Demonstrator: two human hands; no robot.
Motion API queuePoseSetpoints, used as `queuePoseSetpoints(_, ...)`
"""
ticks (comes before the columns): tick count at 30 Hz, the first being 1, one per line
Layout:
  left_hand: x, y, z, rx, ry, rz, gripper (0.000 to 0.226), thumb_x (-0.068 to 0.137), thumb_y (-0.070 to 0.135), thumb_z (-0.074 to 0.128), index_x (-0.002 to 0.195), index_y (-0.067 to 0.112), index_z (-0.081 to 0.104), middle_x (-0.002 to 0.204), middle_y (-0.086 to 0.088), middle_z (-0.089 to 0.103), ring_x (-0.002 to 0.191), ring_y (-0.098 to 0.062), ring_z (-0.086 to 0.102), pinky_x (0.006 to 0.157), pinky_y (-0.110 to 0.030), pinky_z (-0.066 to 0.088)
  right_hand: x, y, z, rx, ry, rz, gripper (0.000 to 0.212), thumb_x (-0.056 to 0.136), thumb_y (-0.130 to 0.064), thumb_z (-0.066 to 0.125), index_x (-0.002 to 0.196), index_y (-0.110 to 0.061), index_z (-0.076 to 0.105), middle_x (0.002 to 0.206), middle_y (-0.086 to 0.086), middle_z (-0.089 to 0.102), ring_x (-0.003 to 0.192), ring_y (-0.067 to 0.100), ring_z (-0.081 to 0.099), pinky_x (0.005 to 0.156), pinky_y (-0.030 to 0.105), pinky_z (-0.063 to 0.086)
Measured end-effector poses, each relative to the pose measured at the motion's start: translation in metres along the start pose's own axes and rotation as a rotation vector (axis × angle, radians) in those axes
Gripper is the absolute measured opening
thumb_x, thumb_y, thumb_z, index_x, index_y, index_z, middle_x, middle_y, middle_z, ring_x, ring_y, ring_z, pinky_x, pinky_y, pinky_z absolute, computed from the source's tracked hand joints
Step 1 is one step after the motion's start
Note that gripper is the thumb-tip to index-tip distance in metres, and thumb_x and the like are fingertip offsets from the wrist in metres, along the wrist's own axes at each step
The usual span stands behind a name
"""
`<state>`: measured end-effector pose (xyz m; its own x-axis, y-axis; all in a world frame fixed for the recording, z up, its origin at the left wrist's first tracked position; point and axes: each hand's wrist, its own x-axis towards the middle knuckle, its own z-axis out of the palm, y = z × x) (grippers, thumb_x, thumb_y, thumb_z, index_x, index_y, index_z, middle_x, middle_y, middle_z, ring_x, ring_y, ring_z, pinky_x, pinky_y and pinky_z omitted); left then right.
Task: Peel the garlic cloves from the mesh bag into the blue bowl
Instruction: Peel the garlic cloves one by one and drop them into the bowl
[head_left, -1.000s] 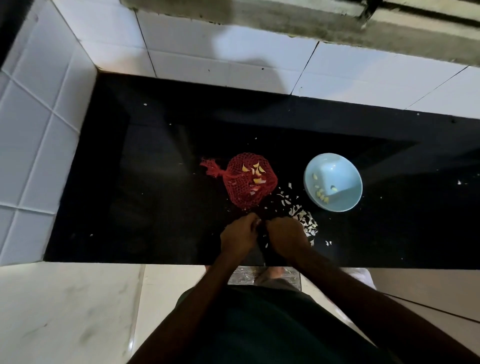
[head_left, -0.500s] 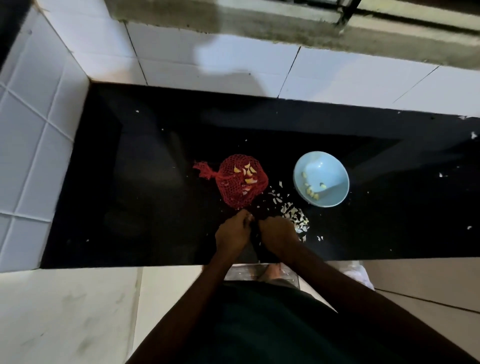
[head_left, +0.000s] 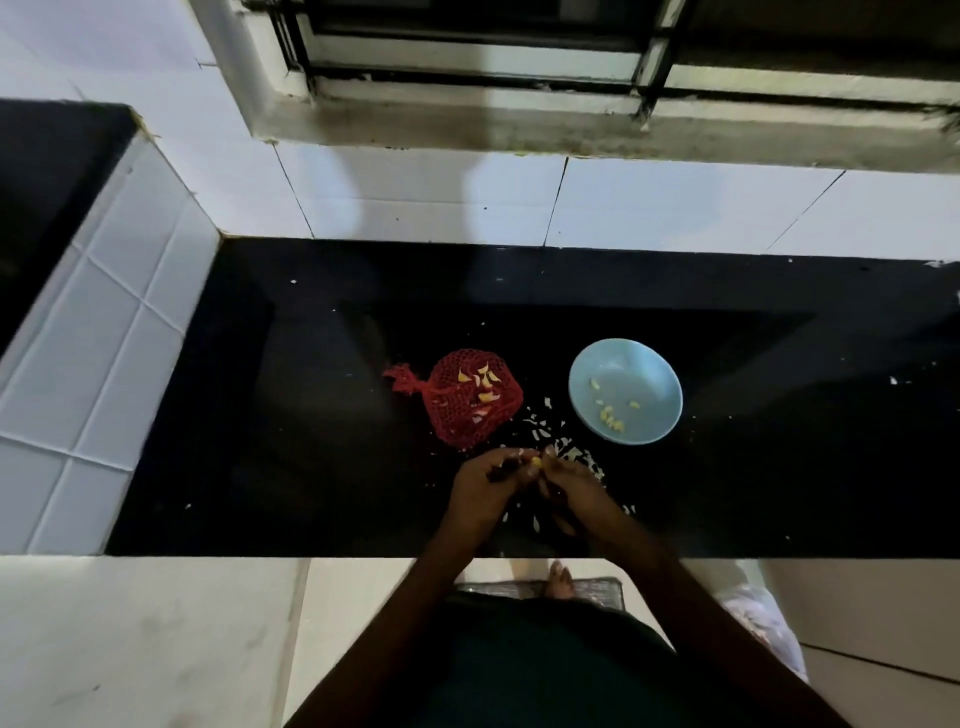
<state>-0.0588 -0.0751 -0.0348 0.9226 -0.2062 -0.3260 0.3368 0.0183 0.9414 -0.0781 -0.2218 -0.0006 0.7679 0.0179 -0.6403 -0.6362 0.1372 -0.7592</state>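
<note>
Hands: left hand (head_left: 485, 480) and right hand (head_left: 571, 486) together pinch a small yellow garlic clove (head_left: 535, 461) near the front edge of the black tabletop (head_left: 311, 415).
Bag, bowl: red mesh bag (head_left: 467, 405) mid-tabletop; light-blue round bowl (head_left: 625, 397) nearer the right edge.
Risk: the clove could slip out and drop among the white peel scraps (head_left: 543, 426).

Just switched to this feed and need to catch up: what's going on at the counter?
A person is peeling garlic at a black counter. The left hand and right hand meet near its front edge, pinching one yellowish garlic clove between their fingertips. The red mesh bag lies just beyond them, more cloves showing. The blue bowl, right of the bag, holds a few peeled cloves. White peel scraps lie scattered between them.
</note>
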Motion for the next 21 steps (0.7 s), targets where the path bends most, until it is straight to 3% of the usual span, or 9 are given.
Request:
queuePoseSetpoints(3,-0.003,0.013,0.02,-0.012,0.058,0.025,0.021,0.088,-0.006,0.071,0.098,0.012,0.076,0.086,0.007,0.079,0.085,-0.006,0.073,0.08,-0.021,0.056,-0.005,-0.004,-0.014,-0.026,-0.031,-0.045,0.048,0.104,-0.042,0.043,0.071,-0.023,0.071,0.05,-0.003,0.043,0.032,0.01,0.034,0.031,0.017,0.024)
queuePoseSetpoints(6,-0.006,0.019,0.038,-0.013,0.092,0.04,0.012,0.091,0.001,0.071,0.101,0.003,0.077,0.087,-0.001,0.078,0.083,-0.013,0.072,0.078,-0.026,0.057,-0.005,-0.005,-0.033,-0.163,-0.008,-0.238,0.035,0.103,-0.044,0.047,0.09,-0.026,0.074,0.051,-0.007,0.052,0.037,0.009,0.04,0.037,0.02,0.032)
queuePoseSetpoints(8,-0.009,0.024,0.051,0.0,0.095,0.033,0.01,0.092,0.003,0.07,0.1,0.0,0.076,0.08,0.001,0.077,0.075,-0.009,0.07,0.073,-0.024,0.055,-0.009,-0.006,-0.051,-0.249,0.014,-0.443,0.018,0.101,-0.037,0.057,0.093,-0.022,0.064,0.068,-0.004,0.062,0.054,0.01,0.056,0.049,0.028,0.044)
queuePoseSetpoints(10,-0.015,0.03,0.063,-0.014,0.078,0.03,0.007,0.092,0.002,0.069,0.095,0.002,0.075,0.076,0.002,0.076,0.07,-0.007,0.07,0.068,-0.02,0.054,-0.011,-0.01,-0.066,-0.27,-0.019,-0.599,0.005,0.099,-0.021,0.065,0.098,-0.019,0.061,0.09,-0.001,0.065,0.084,0.017,0.066,0.07,0.035,0.054)
queuePoseSetpoints(13,-0.026,0.036,0.085,-0.056,0.073,-0.004,0.01,0.095,0.006,0.065,0.096,-0.001,0.073,0.077,-0.004,0.075,0.067,-0.01,0.07,0.064,-0.018,0.052,-0.014,-0.016,-0.088,-0.297,-0.112,-0.691,0.009,0.096,-0.018,0.069,0.101,-0.025,0.067,0.106,-0.002,0.065,0.104,0.021,0.065,0.087,0.037,0.055)
queuePoseSetpoints(15,-0.029,0.035,0.095,-0.099,0.075,-0.039,0.016,0.095,0.016,0.066,0.097,0.002,0.075,0.083,-0.013,0.075,0.073,-0.021,0.071,0.071,-0.028,0.057,-0.016,-0.02,-0.096,-0.27,-0.155,-0.661,0.007,0.095,-0.021,0.069,0.099,-0.028,0.069,0.106,-0.002,0.065,0.102,0.02,0.066,0.086,0.036,0.056)
queuePoseSetpoints(18,-0.032,0.035,0.11,-0.122,0.085,-0.081,0.022,0.091,0.034,0.068,0.094,0.015,0.079,0.089,-0.02,0.075,0.083,-0.033,0.069,0.083,-0.047,0.056,-0.02,-0.019,-0.109,-0.201,-0.191,-0.665,0.006,0.095,-0.01,0.068,0.099,-0.013,0.066,0.102,0.004,0.068,0.098,0.021,0.068,0.078,0.03,0.056)
queuePoseSetpoints(21,-0.036,0.034,0.119,-0.132,0.092,-0.1,0.032,0.085,0.039,0.071,0.103,0.012,0.077,0.093,-0.017,0.076,0.082,-0.027,0.072,0.076,-0.034,0.056,-0.022,-0.017,-0.116,-0.174,-0.155,-0.682,0.006,0.094,-0.002,0.066,0.097,-0.006,0.064,0.099,0.001,0.069,0.096,0.019,0.069,0.077,0.026,0.056)
